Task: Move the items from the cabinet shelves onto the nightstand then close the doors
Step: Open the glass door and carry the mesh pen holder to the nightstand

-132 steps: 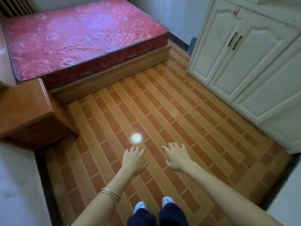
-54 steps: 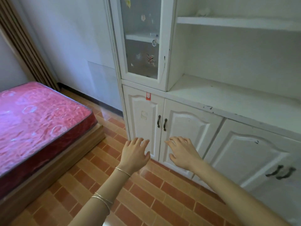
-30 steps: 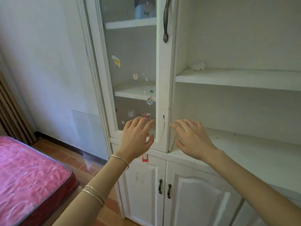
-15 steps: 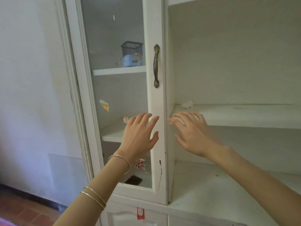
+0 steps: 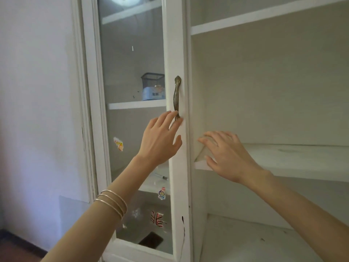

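Two hands are raised before a white cabinet. One glass door (image 5: 130, 125) stands closed, with one metal handle (image 5: 177, 95) on its right frame. Three shelves show behind the glass. The middle one (image 5: 136, 105) bears one mesh basket (image 5: 152, 82) with a pale blue box (image 5: 152, 94) in it. One pen (image 5: 162, 177) lies on the shelf below. One dark flat thing (image 5: 151, 241) lies at the bottom, and what it is cannot be made out. Three coloured stickers (image 5: 118, 143) sit on the glass, and three bangles (image 5: 113, 202) ring the left wrist.

The door frame cuts off the basket's right side, and the left arm hides part of the lower shelf.

The left hand (image 5: 160, 140) holds nothing. Its fingers are straight and slightly apart, with the fingertips (image 5: 171, 115) at the handle's lower end, not wrapped round it. The basket stands behind the glass, above and just left of those fingertips. The right hand (image 5: 224, 154) is spread, fingers apart, before the edge of an open shelf (image 5: 292, 159), gripping nothing.
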{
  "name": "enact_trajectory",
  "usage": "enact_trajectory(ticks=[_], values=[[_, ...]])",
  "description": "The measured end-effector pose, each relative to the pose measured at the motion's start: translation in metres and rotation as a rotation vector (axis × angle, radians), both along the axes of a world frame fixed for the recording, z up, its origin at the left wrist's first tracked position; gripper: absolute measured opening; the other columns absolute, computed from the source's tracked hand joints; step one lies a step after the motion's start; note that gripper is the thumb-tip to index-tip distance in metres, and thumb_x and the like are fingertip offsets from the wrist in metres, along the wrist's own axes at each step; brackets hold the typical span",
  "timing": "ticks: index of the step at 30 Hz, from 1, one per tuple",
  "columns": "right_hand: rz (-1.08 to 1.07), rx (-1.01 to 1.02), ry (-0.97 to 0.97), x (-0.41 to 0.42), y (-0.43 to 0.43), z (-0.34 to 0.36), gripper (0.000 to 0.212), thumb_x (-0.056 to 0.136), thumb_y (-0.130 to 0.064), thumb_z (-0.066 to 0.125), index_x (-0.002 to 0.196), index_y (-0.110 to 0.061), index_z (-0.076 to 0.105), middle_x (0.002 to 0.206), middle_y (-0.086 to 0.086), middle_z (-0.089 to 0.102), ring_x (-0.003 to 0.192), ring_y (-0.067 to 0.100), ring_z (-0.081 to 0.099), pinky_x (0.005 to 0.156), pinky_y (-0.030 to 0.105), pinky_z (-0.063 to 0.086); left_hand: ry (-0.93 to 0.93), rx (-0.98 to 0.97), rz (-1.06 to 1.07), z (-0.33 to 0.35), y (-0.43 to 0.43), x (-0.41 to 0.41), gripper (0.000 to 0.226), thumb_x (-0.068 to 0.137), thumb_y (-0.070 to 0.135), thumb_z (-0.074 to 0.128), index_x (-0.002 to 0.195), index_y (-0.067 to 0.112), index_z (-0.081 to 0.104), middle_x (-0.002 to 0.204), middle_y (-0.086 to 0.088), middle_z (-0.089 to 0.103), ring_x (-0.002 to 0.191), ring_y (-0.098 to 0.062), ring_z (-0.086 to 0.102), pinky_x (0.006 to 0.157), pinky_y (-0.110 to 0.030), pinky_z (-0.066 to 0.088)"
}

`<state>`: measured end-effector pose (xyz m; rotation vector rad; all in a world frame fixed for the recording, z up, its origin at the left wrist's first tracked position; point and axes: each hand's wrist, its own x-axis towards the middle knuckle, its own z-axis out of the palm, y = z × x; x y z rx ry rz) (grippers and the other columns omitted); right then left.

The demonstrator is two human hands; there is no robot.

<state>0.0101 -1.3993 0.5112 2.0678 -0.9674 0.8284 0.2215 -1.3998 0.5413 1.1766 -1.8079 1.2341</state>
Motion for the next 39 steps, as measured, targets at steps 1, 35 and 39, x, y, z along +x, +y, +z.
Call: enact_trajectory(ticks=[1,35,39], values=[[0.003,0.003,0.002,-0.002,-0.003,0.0,0.047,0.076,-0.032,0.038,0.117,-0.016,0.054,0.114,0.01,0.059,0.103,0.029,0.057,0.088,0.049,0.044,-0.016,-0.015,-0.015,0.002,-0.001,-0.002,0.044,0.084,0.029,0.057,0.124,0.011,0.055,0.133,-0.008,0.051,0.125,-0.025,0.044,0.097,-0.039,0.039],[0.125,0.102,0.047,0.027,0.009,-0.02,0.048,0.076,-0.031,0.056,0.123,-0.019,0.051,0.119,0.006,0.058,0.11,0.025,0.054,0.09,0.048,0.044,-0.445,-0.264,0.09,0.041,0.071,0.047,0.033,0.089,0.033,0.048,0.117,0.022,0.06,0.091,-0.005,0.06,0.095,-0.026,0.057,0.104,-0.049,0.027],[0.125,0.101,0.057,0.059,0.029,-0.027,0.045,0.082,-0.031,0.053,0.125,-0.019,0.049,0.124,0.008,0.056,0.114,0.026,0.053,0.094,0.048,0.04,-0.446,-0.235,0.145,0.043,0.106,0.079,0.035,0.094,0.044,0.041,0.126,0.034,0.054,0.093,-0.004,0.055,0.099,-0.022,0.051,0.102,-0.05,0.022]])
